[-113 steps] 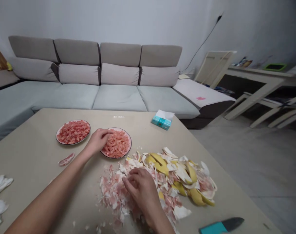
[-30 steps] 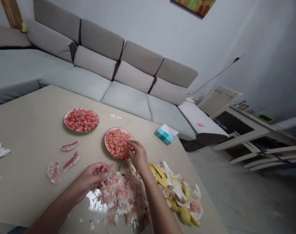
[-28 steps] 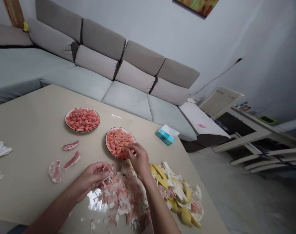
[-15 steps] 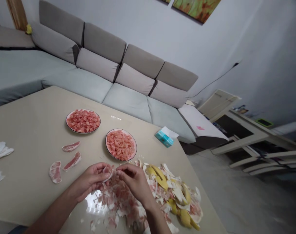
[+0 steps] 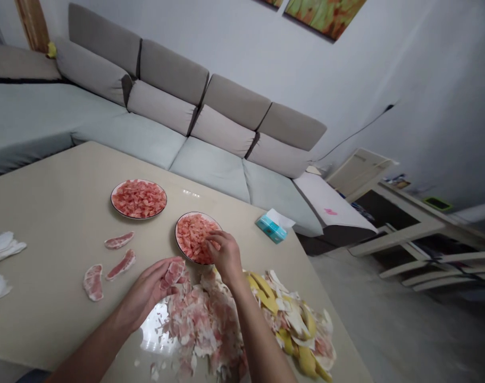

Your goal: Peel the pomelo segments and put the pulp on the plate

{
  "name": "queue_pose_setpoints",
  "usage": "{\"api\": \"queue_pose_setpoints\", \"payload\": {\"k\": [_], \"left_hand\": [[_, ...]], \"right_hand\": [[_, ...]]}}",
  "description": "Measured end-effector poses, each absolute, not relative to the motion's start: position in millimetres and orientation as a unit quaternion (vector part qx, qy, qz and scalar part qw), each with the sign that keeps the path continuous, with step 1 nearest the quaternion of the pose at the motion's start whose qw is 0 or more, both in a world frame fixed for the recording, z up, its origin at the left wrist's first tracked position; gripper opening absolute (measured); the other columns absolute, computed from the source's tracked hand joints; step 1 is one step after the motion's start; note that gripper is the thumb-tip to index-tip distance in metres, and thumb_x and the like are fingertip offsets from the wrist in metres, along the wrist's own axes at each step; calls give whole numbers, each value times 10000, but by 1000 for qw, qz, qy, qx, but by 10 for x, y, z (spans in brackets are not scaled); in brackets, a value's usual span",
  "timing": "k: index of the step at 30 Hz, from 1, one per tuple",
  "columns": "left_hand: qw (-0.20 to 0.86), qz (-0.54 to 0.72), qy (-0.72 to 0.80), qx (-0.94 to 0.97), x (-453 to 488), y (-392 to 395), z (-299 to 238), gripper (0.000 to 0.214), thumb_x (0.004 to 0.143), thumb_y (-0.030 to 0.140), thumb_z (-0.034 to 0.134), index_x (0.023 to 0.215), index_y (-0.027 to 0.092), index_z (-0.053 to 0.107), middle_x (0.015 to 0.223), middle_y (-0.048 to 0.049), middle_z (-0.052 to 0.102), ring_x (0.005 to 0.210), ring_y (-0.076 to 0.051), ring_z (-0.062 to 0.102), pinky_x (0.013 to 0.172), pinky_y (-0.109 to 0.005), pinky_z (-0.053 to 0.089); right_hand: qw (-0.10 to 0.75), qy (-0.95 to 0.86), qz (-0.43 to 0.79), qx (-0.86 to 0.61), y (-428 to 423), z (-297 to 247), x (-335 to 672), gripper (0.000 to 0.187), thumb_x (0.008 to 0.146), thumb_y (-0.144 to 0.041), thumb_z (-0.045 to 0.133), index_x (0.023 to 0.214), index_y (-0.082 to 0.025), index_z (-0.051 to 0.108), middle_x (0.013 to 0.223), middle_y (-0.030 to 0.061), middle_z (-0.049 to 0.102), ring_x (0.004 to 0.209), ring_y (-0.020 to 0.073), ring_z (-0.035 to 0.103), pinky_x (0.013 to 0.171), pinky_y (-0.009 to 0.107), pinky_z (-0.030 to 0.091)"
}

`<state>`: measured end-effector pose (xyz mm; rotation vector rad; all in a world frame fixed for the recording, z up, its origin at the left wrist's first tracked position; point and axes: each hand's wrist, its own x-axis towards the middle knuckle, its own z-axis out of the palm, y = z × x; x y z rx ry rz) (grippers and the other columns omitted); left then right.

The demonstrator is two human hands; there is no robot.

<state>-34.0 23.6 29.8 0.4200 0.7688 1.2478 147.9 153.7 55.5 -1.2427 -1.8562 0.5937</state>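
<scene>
My left hand (image 5: pixel 152 290) is curled round a pink pomelo segment (image 5: pixel 174 271), partly peeled of its pale membrane. Over the right rim of the nearer plate (image 5: pixel 179 247) is my right hand (image 5: pixel 226 255), its thumb and fingers pinched together; whether a bit of pulp sits between them is hidden. Loose pink pomelo pulp (image 5: pixel 194 234) fills that plate. Three pomelo segments (image 5: pixel 122 265) with whitish skin lie on the table left of my left hand. Beneath and between my forearms spreads a heap of torn membrane (image 5: pixel 202 319).
A second plate of pulp (image 5: pixel 139 199) stands farther back. Yellow pomelo rind (image 5: pixel 304 356) is piled on the table's right side. A blue tissue pack (image 5: pixel 273 226) lies near the right edge, and crumpled white tissues (image 5: pixel 3 247) at far left. Behind the table (image 5: pixel 75 181) runs a grey sofa (image 5: pixel 210 159).
My right hand has moved from beside the left hand, up and right, to the nearer plate. My left hand has turned slightly and still holds the segment.
</scene>
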Motion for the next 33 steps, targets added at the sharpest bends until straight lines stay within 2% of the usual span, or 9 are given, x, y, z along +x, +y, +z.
{"api": "queue_pose_setpoints", "payload": {"k": [4, 7, 10, 12, 18, 21, 27, 31, 33], "left_hand": [[695, 585, 369, 199, -325, 218, 334, 296, 815, 341, 682, 1070, 190, 701, 1146, -100, 672, 1032, -222, 593, 826, -303, 470], [676, 591, 384, 214, -277, 179, 361, 301, 798, 333, 704, 1074, 213, 696, 1203, -89, 660, 1135, -238, 557, 900, -310, 452], [656, 602, 385, 243, -206, 127, 392, 348, 785, 307, 720, 1117, 213, 670, 1208, -86, 664, 1178, -244, 548, 984, -324, 418], [647, 605, 382, 263, -156, 99, 405, 388, 775, 294, 728, 1145, 209, 648, 1207, -90, 664, 1172, -251, 559, 998, -332, 419], [574, 629, 416, 319, -46, 79, 340, 361, 744, 239, 740, 1094, 221, 652, 1199, -85, 625, 1164, -257, 559, 1002, -338, 441], [546, 627, 436, 344, -30, 66, 312, 326, 763, 228, 720, 1082, 226, 652, 1206, -84, 602, 1174, -248, 550, 1009, -328, 438], [644, 558, 424, 308, -50, 13, 371, 430, 800, 334, 690, 1201, 199, 614, 1240, -108, 638, 1144, -273, 580, 950, -340, 466], [662, 552, 416, 290, -38, 2, 371, 343, 814, 354, 681, 1117, 195, 682, 1137, -94, 694, 1115, -265, 588, 942, -331, 451], [681, 548, 405, 266, -26, 3, 377, 304, 818, 349, 681, 1080, 196, 702, 1029, -75, 718, 1023, -235, 617, 891, -309, 463]], "right_hand": [[418, -715, 241, -506, 1315, 622, 1465, 58, 737, -170, 601, 750, -199, 650, 816, 40, 648, 790, 202, 569, 784, 337, 452], [401, -706, 290, -506, 947, 667, 1446, 70, 807, -240, 597, 793, -193, 647, 756, 20, 656, 698, 175, 586, 657, 279, 467], [377, -661, 406, -507, 536, 701, 1396, 129, 842, -306, 623, 876, -202, 692, 858, 47, 707, 788, 197, 635, 711, 292, 491], [377, -640, 429, -514, 341, 719, 1351, 126, 826, -295, 657, 900, -209, 712, 891, 57, 716, 809, 207, 640, 728, 302, 490], [400, -647, 386, -522, 220, 705, 1272, 98, 779, -229, 713, 876, -230, 725, 877, 42, 710, 773, 195, 626, 697, 292, 475], [403, -657, 374, -516, 226, 693, 1274, 58, 811, -234, 679, 851, -226, 721, 848, 44, 703, 771, 192, 621, 694, 288, 470], [401, -625, 431, -513, 223, 707, 1306, 124, 816, -237, 611, 700, -200, 634, 666, 9, 631, 618, 156, 561, 570, 252, 420], [388, -586, 509, -497, 227, 692, 1329, 159, 810, -288, 615, 684, -196, 584, 625, -3, 603, 574, 144, 540, 540, 241, 402], [387, -573, 530, -491, 230, 682, 1339, 180, 799, -315, 635, 677, -196, 575, 620, -4, 595, 569, 144, 531, 532, 240, 392]]}}
